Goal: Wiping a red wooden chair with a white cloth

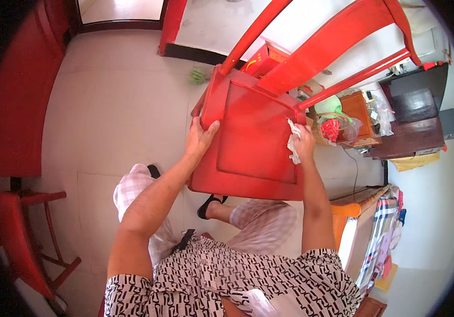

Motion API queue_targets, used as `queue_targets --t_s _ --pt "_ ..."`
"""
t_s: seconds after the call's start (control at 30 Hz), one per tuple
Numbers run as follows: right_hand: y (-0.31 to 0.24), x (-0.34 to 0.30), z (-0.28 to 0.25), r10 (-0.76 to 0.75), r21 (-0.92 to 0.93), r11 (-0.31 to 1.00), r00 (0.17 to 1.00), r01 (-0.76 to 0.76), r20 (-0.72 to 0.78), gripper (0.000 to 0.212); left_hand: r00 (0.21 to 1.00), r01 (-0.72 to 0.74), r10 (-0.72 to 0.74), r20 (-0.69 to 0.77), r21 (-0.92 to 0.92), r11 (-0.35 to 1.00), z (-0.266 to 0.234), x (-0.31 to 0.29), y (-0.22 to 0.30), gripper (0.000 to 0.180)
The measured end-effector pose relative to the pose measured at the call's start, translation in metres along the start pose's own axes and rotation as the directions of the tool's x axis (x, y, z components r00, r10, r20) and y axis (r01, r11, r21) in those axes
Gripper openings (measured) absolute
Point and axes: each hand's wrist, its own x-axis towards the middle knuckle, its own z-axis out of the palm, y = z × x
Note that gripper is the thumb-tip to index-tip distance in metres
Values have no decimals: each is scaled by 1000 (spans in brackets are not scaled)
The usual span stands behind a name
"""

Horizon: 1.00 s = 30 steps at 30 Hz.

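Note:
In front of me is a red wooden chair (261,132), its square seat facing up and its curved backrest (332,47) at the far side. My left hand (201,138) grips the seat's left edge, with the thumb on top and the other fingers at the side rail. A crumpled white tissue or cloth (293,141) is in my right hand (304,143), at the seat's right edge. The fingers of that hand are closed round the cloth, which touches the seat frame.
A second red chair (18,238) stands at the left, below a red panel (18,95). Beyond the seat are a round green striped fruit (197,75) and a red box (264,59). A cluttered wooden cabinet (358,113) and a bed-like frame with folded cloth (380,222) line the right.

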Motion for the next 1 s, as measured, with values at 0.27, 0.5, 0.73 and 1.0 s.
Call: queue_targets --t_s 0.27,0.5,0.73,1.0 --pt "6 -120 -27 298 366 905 937 -217 -181 37 1000 -9 9 13 1 1000 0 5 0 80" --pt "-17 -167 -50 596 642 659 793 -393 -126 28 1000 -1 1 -12 -2 1000 2 22 -16 81" --pt "-14 -172 -45 575 607 696 805 -384 -149 29 999 37 -37 28 31 999 -3 14 4 75" --pt "-6 -130 -26 393 91 920 887 -382 -243 32 996 42 -49 72 92 995 -7 11 -2 75"
